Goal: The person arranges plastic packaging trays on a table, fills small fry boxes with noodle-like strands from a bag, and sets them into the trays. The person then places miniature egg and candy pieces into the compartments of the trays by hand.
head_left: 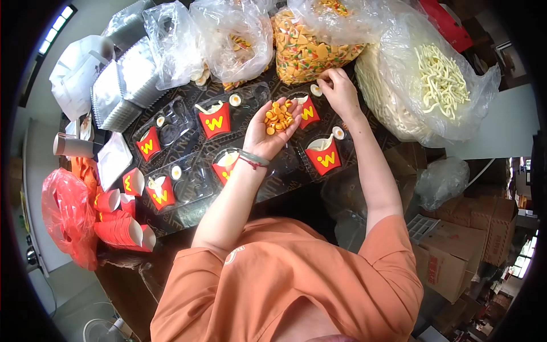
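My left hand (269, 130) is palm up, cupped under a pile of small orange pieces (278, 118). Farther right, my right hand (340, 94) has its fingertips pinched together beside a small fried-egg piece (316, 90); whatever they hold is hidden. Under and around both hands are clear plastic trays (259, 94) with red fries cartons bearing a yellow logo. One carton (308, 112) is partly behind my left fingers, another carton (323, 155) holds pale fries at the right, and a third carton (226, 164) is partly covered by my left forearm.
Behind the trays stand a bag of orange pieces (310, 54) and a bag of pale fries (439, 85). Stacked clear trays (122, 85) are at back left. Folded red cartons (119, 228) and a red plastic bag (68, 216) lie at left. Cardboard boxes (447, 256) stand at right.
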### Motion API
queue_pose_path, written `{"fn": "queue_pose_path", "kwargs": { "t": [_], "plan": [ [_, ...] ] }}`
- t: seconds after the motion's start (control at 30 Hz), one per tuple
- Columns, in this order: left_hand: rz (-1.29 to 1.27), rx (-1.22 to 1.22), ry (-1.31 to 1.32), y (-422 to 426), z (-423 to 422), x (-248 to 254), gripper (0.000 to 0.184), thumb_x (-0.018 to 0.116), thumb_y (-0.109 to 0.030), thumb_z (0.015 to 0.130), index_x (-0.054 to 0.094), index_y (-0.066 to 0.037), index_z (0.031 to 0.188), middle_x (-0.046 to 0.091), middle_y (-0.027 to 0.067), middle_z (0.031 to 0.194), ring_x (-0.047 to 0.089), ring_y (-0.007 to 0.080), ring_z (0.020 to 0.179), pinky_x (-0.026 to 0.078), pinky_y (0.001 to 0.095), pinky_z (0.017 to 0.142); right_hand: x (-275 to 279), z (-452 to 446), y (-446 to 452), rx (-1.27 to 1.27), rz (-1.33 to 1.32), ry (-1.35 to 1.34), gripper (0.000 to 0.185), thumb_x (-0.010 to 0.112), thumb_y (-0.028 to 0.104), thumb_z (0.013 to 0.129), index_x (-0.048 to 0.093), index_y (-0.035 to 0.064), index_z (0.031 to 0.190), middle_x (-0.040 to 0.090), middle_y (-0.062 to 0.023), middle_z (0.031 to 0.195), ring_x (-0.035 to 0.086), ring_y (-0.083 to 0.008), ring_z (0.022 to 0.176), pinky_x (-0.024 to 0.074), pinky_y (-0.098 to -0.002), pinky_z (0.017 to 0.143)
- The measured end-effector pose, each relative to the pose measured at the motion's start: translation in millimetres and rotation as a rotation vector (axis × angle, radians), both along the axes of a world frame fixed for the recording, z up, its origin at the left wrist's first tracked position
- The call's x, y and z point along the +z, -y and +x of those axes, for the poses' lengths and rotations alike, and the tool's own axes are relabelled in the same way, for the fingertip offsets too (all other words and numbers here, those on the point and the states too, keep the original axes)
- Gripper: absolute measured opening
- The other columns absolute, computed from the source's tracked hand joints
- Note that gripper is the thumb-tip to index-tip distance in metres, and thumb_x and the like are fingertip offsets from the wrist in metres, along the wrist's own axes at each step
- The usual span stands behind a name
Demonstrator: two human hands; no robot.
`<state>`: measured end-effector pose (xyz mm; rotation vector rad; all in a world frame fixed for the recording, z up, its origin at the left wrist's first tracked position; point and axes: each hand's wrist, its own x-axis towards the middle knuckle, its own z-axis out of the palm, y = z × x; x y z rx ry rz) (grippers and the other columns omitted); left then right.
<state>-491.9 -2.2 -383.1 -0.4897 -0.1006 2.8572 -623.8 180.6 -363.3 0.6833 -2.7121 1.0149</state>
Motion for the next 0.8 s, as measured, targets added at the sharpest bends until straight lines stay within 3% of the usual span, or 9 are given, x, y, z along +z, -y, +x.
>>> {"fn": "queue_pose_path", "kwargs": {
  "t": [0.13, 0.17, 0.3, 0.4, 0.67, 0.73, 0.8],
  "plan": [
    [0.001, -0.029, -0.011, 6, 4, -2, 0.033, 0.047, -0.023, 0.100, 0.055, 0.000, 0.121, 0.053, 0.0204, 0.130, 0.051, 0.0339, 0.121, 0.043, 0.0491, 0.104, 32, 42, 24, 0.417, -0.302, 0.311, 0.018, 0.066, 0.013, 0.086, 0.063, 0.0022, 0.100, 0.063, -0.0081, 0.098, 0.062, -0.0156, 0.092, 0.0497, -0.0309, 0.082],
    [-0.002, -0.044, -0.017, 6, 5, 0, 0.033, 0.047, -0.024, 0.100, 0.056, 0.000, 0.121, 0.054, 0.0194, 0.127, 0.053, 0.0327, 0.118, 0.043, 0.0493, 0.103, 30, 42, 25, 0.470, -0.184, 0.332, 0.019, 0.066, 0.012, 0.086, 0.063, 0.0024, 0.102, 0.064, -0.0078, 0.098, 0.061, -0.0164, 0.097, 0.0483, -0.0311, 0.087],
    [-0.014, -0.022, -0.027, 11, 10, 0, 0.032, 0.047, -0.024, 0.100, 0.057, 0.000, 0.120, 0.058, 0.0161, 0.120, 0.055, 0.0299, 0.113, 0.044, 0.0491, 0.103, 35, 51, 35, 0.489, -0.120, 0.298, 0.020, 0.066, 0.011, 0.084, 0.063, 0.0024, 0.102, 0.064, -0.0086, 0.101, 0.061, -0.0183, 0.097, 0.0480, -0.0320, 0.088],
    [0.010, 0.052, 0.005, 19, 15, -1, 0.032, 0.047, -0.024, 0.100, 0.057, -0.001, 0.119, 0.058, 0.0157, 0.119, 0.055, 0.0298, 0.113, 0.044, 0.0490, 0.103, 35, 62, 43, 0.501, -0.099, 0.030, 0.018, 0.067, 0.011, 0.084, 0.065, 0.0017, 0.099, 0.065, -0.0092, 0.100, 0.062, -0.0198, 0.092, 0.0494, -0.0314, 0.083],
    [-0.018, 0.158, -0.034, 30, 27, -3, 0.031, 0.047, -0.024, 0.100, 0.054, -0.005, 0.123, 0.058, 0.0148, 0.122, 0.053, 0.0310, 0.118, 0.041, 0.0491, 0.104, 17, 85, 81, 0.406, -0.261, 0.470, 0.016, 0.066, 0.007, 0.084, 0.059, -0.0001, 0.095, 0.066, -0.0082, 0.087, 0.065, -0.0138, 0.076, 0.0529, -0.0281, 0.071],
    [-0.037, 0.188, 0.000, 37, 29, -1, 0.031, 0.048, -0.024, 0.099, 0.055, -0.005, 0.122, 0.058, 0.0150, 0.122, 0.053, 0.0309, 0.118, 0.041, 0.0488, 0.104, 12, 84, 91, 0.412, -0.356, 0.446, 0.017, 0.067, 0.008, 0.084, 0.057, 0.0005, 0.095, 0.066, -0.0075, 0.088, 0.065, -0.0126, 0.077, 0.0530, -0.0276, 0.071],
    [-0.111, 0.243, 0.094, 47, 31, 3, 0.030, 0.048, -0.024, 0.099, 0.055, -0.005, 0.121, 0.057, 0.0165, 0.126, 0.052, 0.0321, 0.121, 0.041, 0.0478, 0.104, 8, 74, 99, 0.433, -0.620, 0.586, 0.017, 0.068, 0.008, 0.083, 0.057, 0.0014, 0.094, 0.066, -0.0054, 0.087, 0.064, -0.0111, 0.077, 0.0526, -0.0269, 0.071]
  ]
}}
